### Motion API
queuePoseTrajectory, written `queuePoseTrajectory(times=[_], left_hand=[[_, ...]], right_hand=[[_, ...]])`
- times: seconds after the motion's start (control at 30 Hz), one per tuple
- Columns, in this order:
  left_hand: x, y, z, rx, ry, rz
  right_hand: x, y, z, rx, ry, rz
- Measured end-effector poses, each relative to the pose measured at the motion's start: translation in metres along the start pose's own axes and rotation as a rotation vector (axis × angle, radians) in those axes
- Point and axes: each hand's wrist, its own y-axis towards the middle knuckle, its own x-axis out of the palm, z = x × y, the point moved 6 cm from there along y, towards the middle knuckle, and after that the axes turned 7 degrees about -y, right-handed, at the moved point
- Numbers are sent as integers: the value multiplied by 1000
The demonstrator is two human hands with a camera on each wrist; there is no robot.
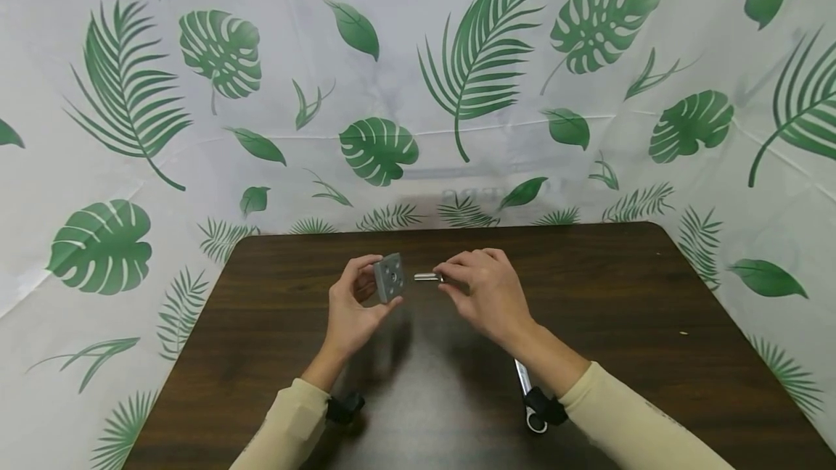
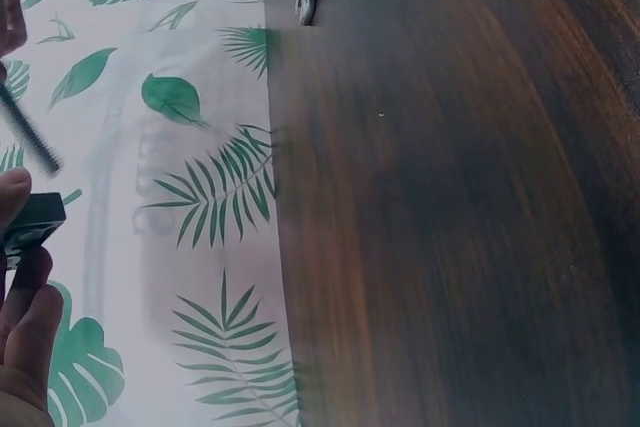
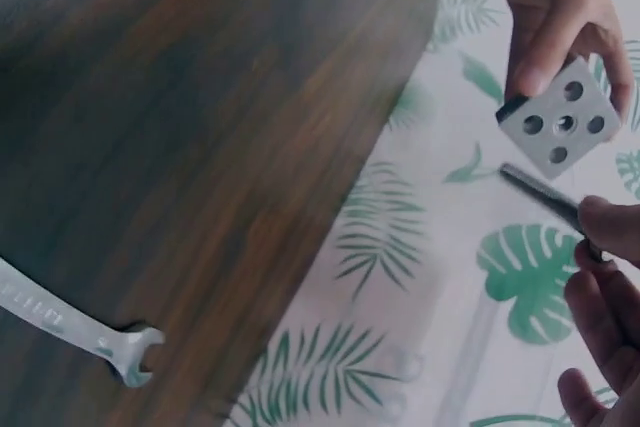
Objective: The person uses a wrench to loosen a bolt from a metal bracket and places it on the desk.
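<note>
My left hand (image 1: pixel 353 314) holds a square grey metal block (image 1: pixel 390 276) by its edges, between thumb and fingers. In the right wrist view the block's face (image 3: pixel 548 139) shows several round holes, one of them in the centre. My right hand (image 1: pixel 491 294) pinches a silver bolt (image 1: pixel 426 277) at one end. The bolt's free end points at the block's holed face, with a small gap between them. Thread shows along the bolt (image 2: pixel 32 137) in the left wrist view. Both things are held above the table.
A combination wrench (image 1: pixel 524 377) lies on the dark wooden table (image 1: pixel 261 383), partly under my right forearm; its open end (image 3: pixel 135 352) shows in the right wrist view. A leaf-patterned cloth (image 1: pixel 294 187) hangs behind the table's far edge. A small pale speck (image 1: pixel 683 333) lies at the right.
</note>
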Motion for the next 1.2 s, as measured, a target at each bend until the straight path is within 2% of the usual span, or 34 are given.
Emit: queuePoseTrajectory(times=[0.13,0.33,0.4,0.57,0.73,0.87,0.97,1.2], left_hand=[[-1,0,0,-15,6,11],[-2,-2,-5,-94,-10,-1],[-1,-4,-17,-140,-14,-23],[1,-13,-53,-274,-24,-117],[7,-22,-67,-351,13,-233],[16,-29,-72,-370,96,-352],[22,-34,-74,-371,139,-415],[29,-42,-81,-375,228,-466]], right_hand=[[0,-5,4,-8,-50,-21],[7,-19,20,108,-87,-147],[9,-25,26,151,-83,-186],[16,-42,40,266,-39,-291],[22,-57,46,322,-7,-366],[33,-70,48,338,2,-410],[42,-79,47,341,7,-430],[57,-90,41,299,-52,-477]])
